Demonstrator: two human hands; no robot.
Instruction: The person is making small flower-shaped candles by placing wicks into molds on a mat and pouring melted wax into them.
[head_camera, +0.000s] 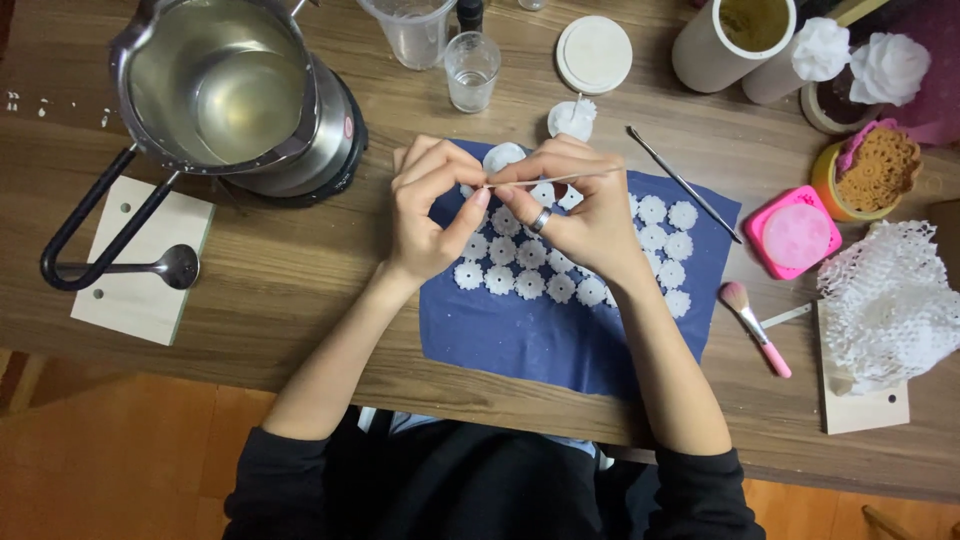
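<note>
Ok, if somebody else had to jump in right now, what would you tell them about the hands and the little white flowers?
Left hand: fingers pinch one end of a thin stick above the blue cloth.
Right hand, ring on one finger: pinches the same stick nearer its middle.
Small white flowers lie in rows on the cloth, under and beside the hands.
A metal pitcher holding clear liquid stands at the far left; a metal pick lies by the cloth's right edge; a pink brush lies to the right.
Done: many flowers laid out. What is left cannot be told.

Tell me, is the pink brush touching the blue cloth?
Apart. The head view shows bare wooden table between the pink brush and the right edge of the blue cloth; the brush lies wholly on the wood.
</note>
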